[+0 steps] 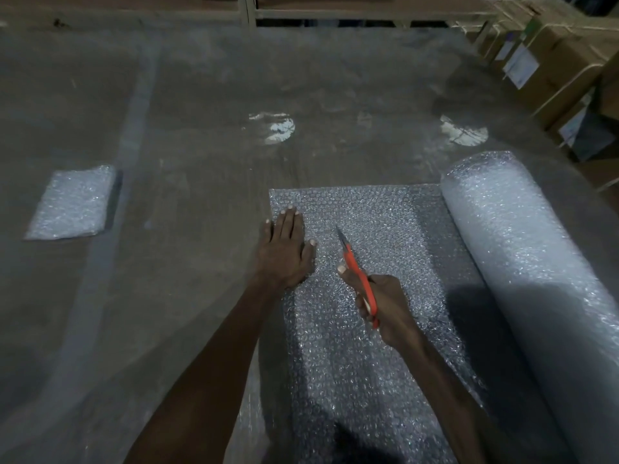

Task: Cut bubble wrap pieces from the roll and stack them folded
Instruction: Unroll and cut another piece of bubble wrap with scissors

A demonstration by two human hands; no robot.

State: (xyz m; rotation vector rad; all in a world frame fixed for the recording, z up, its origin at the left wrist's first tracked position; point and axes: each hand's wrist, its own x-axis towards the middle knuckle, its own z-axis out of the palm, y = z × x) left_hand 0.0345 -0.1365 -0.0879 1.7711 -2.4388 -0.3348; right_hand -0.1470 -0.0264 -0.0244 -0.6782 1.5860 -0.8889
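Here, left hand [286,249] flat on sheet [368,296] edge, right hand [382,306] gripping scissors [358,276], roll [522,262] alongside.

Left hand [284,252]: my palm lies flat, fingers straight and together, arm stretched forward.
Right hand [382,306]: my fingers curl around orange scissors [360,279], thumb along the handle, blades pointing away, arm reaching forward.

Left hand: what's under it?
The left hand lies flat on the unrolled bubble wrap sheet near its left edge, floor beneath. Anything under the palm is hidden.
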